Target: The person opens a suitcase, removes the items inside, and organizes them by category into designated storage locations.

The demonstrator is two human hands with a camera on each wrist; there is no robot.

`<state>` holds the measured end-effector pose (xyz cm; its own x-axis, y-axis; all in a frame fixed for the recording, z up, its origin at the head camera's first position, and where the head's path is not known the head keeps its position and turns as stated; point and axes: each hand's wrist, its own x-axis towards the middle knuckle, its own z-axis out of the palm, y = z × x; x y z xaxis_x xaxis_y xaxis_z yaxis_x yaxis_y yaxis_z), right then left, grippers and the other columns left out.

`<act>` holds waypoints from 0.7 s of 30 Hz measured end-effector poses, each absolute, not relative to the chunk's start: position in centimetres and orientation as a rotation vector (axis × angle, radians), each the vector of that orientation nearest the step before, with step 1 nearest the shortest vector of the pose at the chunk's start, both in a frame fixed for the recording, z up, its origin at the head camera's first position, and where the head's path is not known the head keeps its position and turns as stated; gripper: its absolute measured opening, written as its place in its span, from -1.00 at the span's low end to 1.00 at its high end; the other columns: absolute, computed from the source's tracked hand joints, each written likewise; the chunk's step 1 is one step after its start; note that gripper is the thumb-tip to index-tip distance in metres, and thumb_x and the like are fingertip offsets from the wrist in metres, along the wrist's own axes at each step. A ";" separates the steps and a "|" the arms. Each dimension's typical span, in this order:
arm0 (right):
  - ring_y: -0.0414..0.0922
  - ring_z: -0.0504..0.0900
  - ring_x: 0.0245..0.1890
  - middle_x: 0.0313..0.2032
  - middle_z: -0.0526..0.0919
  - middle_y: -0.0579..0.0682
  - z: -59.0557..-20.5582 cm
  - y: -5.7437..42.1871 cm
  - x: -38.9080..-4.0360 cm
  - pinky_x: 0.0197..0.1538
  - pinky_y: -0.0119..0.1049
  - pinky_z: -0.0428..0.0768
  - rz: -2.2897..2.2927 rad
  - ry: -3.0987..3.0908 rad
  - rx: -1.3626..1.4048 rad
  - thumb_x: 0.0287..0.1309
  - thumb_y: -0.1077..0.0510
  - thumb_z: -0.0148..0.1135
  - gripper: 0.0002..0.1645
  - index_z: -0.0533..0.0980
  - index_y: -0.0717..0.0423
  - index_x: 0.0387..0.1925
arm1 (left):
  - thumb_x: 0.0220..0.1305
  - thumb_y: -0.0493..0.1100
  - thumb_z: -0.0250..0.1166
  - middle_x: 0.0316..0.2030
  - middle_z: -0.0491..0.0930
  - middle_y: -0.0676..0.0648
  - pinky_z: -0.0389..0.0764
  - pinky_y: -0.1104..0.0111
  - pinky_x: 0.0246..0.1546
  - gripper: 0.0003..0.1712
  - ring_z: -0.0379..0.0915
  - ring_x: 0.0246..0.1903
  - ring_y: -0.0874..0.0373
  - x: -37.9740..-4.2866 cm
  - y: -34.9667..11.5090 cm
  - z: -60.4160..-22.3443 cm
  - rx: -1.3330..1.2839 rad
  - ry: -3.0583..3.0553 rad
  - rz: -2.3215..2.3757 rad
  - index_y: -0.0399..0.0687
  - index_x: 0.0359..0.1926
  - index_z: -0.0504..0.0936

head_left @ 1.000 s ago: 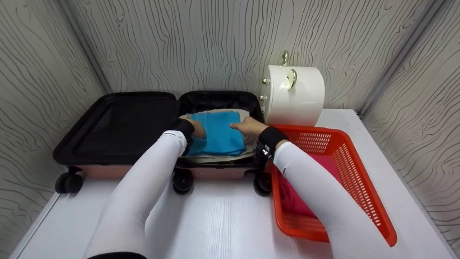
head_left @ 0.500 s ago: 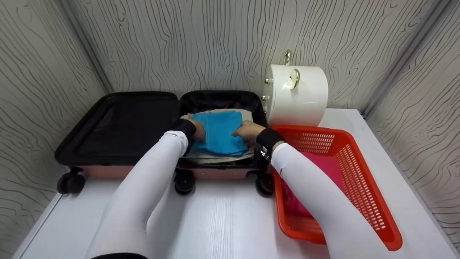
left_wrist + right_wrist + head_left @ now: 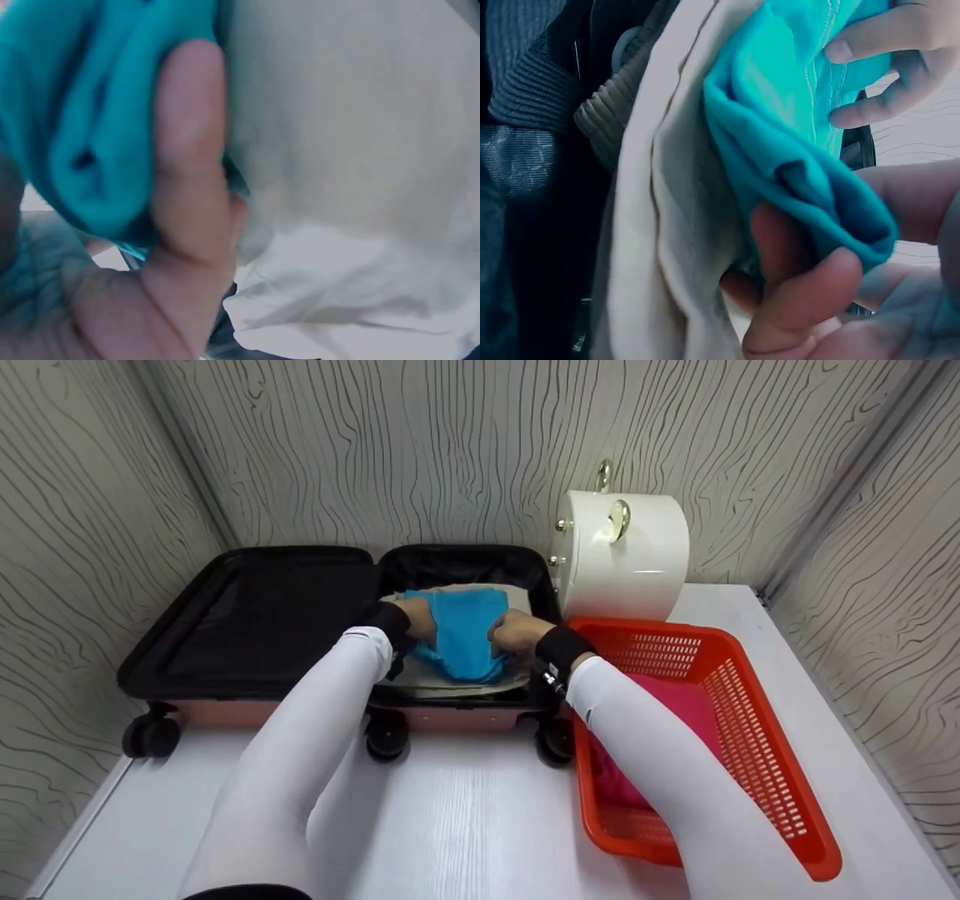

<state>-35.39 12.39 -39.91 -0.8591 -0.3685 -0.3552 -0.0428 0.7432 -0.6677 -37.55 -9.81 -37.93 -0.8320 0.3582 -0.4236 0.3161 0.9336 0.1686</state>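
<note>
A folded turquoise garment (image 3: 465, 630) lies on a beige garment (image 3: 517, 598) in the right half of an open black-lined pink suitcase (image 3: 255, 622). My left hand (image 3: 420, 621) grips the turquoise garment's (image 3: 82, 142) left edge, fingers curled round the folded cloth. My right hand (image 3: 516, 631) grips its right edge, and the right wrist view shows the turquoise cloth (image 3: 795, 150) pinched between thumb and fingers above the beige garment (image 3: 667, 225). The cloth is bunched inward between the two hands.
A red plastic basket (image 3: 750, 720) with a pink garment (image 3: 675, 712) inside stands on the white table (image 3: 465, 825) right of the suitcase. A white round case (image 3: 622, 555) with gold clasps stands behind the basket. Patterned walls close in on three sides.
Both hands have drawn toward each other and curled round the turquoise garment's edges, so the cloth has gone from lying flat to bunched and narrower.
</note>
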 end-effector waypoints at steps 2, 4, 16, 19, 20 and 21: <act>-0.26 0.41 -0.51 0.12 0.68 0.15 -39.8 12.5 -35.6 -0.46 -0.46 0.40 -0.915 2.484 -0.335 0.23 0.37 0.23 -0.42 0.61 0.36 0.31 | 0.33 -0.16 0.35 -0.17 0.57 -0.11 0.50 0.37 -0.08 -0.84 0.40 -0.18 0.05 -37.5 -10.0 -37.9 0.348 2.661 0.342 -0.19 -0.25 0.65; -0.27 0.34 -0.55 0.06 0.62 0.15 -39.6 12.6 -35.7 -0.46 -0.45 0.35 -0.923 2.486 -0.340 0.22 0.36 0.23 -0.38 0.58 0.37 0.34 | 0.30 -0.15 0.36 -0.04 0.60 -0.14 0.52 0.32 0.00 -0.69 0.41 -0.11 0.02 -37.4 -10.1 -37.7 0.312 2.683 0.407 -0.27 -0.04 0.71; -0.25 0.34 -0.49 0.43 0.39 0.25 -36.2 15.3 -34.1 -0.31 -0.37 0.45 -1.237 2.350 -0.318 0.18 0.44 0.12 -0.16 0.38 0.32 0.55 | 0.33 -0.19 0.47 0.25 0.62 -0.25 0.57 0.39 -0.20 -0.24 0.50 -0.22 0.12 -35.1 -9.5 -33.8 0.339 2.683 0.855 -0.37 0.48 0.49; -0.16 0.41 -0.35 0.43 0.35 0.24 -34.8 16.2 -32.9 -0.26 -0.36 0.47 -1.270 2.340 -0.353 0.17 0.46 0.14 -0.13 0.36 0.31 0.56 | 0.33 -0.16 0.50 0.26 0.65 -0.24 0.60 0.41 -0.19 -0.25 0.53 -0.25 0.17 -34.2 -8.8 -32.5 0.392 2.695 0.929 -0.34 0.46 0.53; -0.13 0.44 -0.26 0.42 0.34 0.24 -34.2 16.6 -32.4 -0.23 -0.36 0.48 -1.276 2.343 -0.367 0.16 0.46 0.14 -0.12 0.35 0.31 0.57 | 0.33 -0.16 0.51 0.24 0.67 -0.26 0.63 0.39 -0.18 -0.25 0.54 -0.26 0.17 -33.9 -8.6 -32.0 0.409 2.698 0.948 -0.34 0.46 0.53; -0.09 0.44 -0.17 0.42 0.33 0.24 -33.7 16.9 -32.0 -0.21 -0.37 0.49 -1.280 2.351 -0.384 0.15 0.47 0.14 -0.11 0.34 0.31 0.58 | 0.33 -0.15 0.51 0.24 0.67 -0.25 0.66 0.38 -0.16 -0.26 0.56 -0.27 0.16 -33.6 -8.3 -31.4 0.421 2.704 0.965 -0.33 0.45 0.54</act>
